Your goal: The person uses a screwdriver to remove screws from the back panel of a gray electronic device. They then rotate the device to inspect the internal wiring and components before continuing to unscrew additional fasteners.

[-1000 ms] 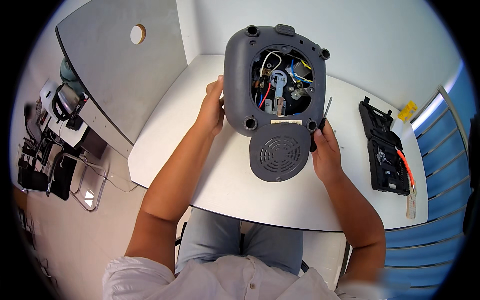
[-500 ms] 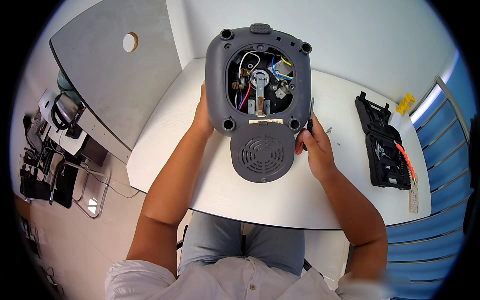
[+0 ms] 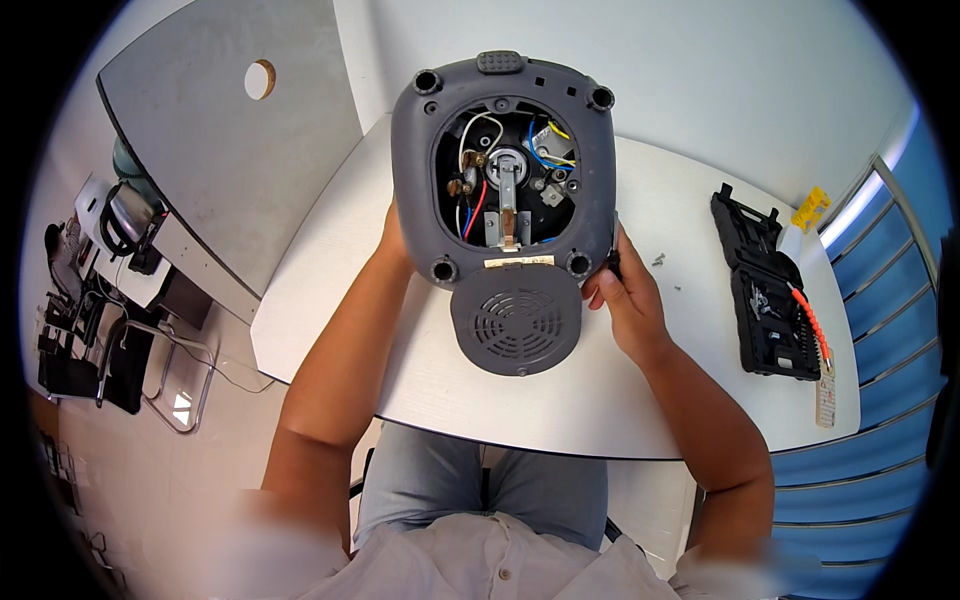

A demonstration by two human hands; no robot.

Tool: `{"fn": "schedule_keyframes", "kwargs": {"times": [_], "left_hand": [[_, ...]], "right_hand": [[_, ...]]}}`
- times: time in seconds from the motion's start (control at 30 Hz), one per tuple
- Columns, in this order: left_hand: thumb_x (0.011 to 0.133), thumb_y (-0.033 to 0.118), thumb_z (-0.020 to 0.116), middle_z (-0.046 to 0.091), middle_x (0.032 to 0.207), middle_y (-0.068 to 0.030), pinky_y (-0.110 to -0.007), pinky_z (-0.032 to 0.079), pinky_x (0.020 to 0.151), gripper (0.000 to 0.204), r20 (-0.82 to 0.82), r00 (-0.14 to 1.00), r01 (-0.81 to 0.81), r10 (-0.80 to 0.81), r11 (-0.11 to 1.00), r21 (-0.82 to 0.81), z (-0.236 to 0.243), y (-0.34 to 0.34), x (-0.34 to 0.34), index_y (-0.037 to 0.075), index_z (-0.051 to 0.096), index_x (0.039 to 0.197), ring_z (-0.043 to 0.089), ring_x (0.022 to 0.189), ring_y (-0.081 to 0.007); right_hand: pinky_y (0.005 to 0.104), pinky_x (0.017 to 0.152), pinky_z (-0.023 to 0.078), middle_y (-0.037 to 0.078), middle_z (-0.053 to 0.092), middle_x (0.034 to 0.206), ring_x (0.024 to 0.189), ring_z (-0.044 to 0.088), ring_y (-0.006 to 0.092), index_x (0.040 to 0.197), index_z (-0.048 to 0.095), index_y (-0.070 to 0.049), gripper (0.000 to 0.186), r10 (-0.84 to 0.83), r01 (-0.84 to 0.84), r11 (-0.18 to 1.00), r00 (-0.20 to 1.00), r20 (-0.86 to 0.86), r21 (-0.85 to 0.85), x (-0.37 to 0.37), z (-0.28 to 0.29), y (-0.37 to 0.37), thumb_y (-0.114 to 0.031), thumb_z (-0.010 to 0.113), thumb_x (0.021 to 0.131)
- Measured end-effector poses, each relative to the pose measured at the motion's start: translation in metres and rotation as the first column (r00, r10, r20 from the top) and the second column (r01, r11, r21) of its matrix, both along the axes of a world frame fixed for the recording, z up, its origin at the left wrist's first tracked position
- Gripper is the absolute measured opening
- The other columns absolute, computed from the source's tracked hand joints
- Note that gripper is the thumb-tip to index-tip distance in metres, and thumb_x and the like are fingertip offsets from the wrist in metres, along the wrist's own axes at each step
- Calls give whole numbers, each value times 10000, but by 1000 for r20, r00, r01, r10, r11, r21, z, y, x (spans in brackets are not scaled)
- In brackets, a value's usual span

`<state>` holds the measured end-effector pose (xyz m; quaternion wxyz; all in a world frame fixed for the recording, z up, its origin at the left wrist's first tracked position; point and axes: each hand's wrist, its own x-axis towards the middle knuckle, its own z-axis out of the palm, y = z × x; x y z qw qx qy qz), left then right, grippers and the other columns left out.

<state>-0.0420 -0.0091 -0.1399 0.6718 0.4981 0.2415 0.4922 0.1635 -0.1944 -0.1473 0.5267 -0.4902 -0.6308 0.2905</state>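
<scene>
1. The grey appliance [image 3: 412,190] is between the two hands, above the white table [image 3: 770,410], with its opened underside and coloured wires toward the viewer. Whether it also rests on the table, I cannot tell.
2. The left hand [image 3: 394,238] is against the left side of the appliance. Its fingers are hidden behind the body, so I cannot tell if they are spread or bent.
3. The right hand [image 3: 634,302] is just beside the lower right corner, and it pinches a screwdriver [image 3: 614,263] between thumb and fingers, shaft pointing up.
4. The round slotted cover [image 3: 517,322] is at the lower edge of the appliance, left of the right fingertips.
5. Small screws [image 3: 658,260] lie right of this hand.
</scene>
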Motion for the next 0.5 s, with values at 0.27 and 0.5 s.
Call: {"fn": "schedule_keyframes", "kwargs": {"times": [0.27, 0.5], "left_hand": [[952, 629, 218, 619, 1091, -137, -319, 506, 791, 719, -278, 954, -88, 112, 991, 100, 1, -3, -9, 44, 501, 1260, 605, 970, -219], [959, 609, 168, 637, 1111, -154, -362, 496, 833, 746, -630, 761, -23, 156, 976, 214, 0, 12, -40, 32, 484, 1311, 611, 1009, -256]], "right_hand": [[230, 660, 467, 66, 513, 1235, 801, 567, 98, 1518, 122, -116, 622, 2, -3, 1000, 999, -52, -4, 4, -7, 3, -114, 364, 945], [218, 666, 458, 58, 529, 1194, 804, 568, 95, 1512, 133, -84, 616, -12, 11, 1000, 999, -42, -14, 3, -5, 3, -106, 350, 936]]}}
